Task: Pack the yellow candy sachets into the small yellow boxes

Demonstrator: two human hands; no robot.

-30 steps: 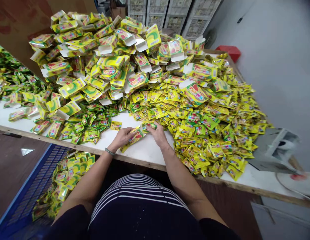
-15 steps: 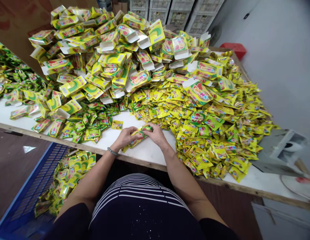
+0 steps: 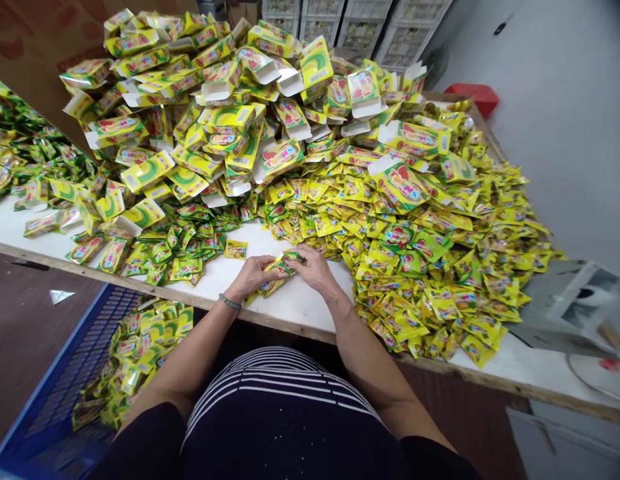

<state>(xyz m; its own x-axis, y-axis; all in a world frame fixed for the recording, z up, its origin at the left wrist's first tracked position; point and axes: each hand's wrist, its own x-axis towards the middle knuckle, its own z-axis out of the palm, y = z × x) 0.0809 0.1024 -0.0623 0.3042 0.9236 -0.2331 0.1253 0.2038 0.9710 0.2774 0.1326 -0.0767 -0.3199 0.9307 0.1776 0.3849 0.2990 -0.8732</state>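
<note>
At the table's front edge, my left hand (image 3: 255, 277) is closed round the lower left part of a small yellow and green box (image 3: 274, 283). My right hand (image 3: 313, 267) pinches at the box's upper end, where a green packet (image 3: 291, 257) shows at the fingertips. How far the packet is inside the box cannot be made out. One yellow packet (image 3: 235, 249) lies flat on the white tabletop (image 3: 300, 308), just beyond my left hand. Green packets (image 3: 190, 247) are heaped to the left, and a large heap of yellow packets (image 3: 440, 267) spreads to the right.
A tall pile of yellow boxes (image 3: 230, 120) covers the back of the table. Below the edge at left stands a blue crate (image 3: 55, 373) with filled boxes. A grey metal device (image 3: 555, 307) is at the right, a red object (image 3: 477, 99) behind.
Both hands remain at the box with nearly the same grip; the right fingers have shifted slightly at its upper end. The whole view has moved a little.
</note>
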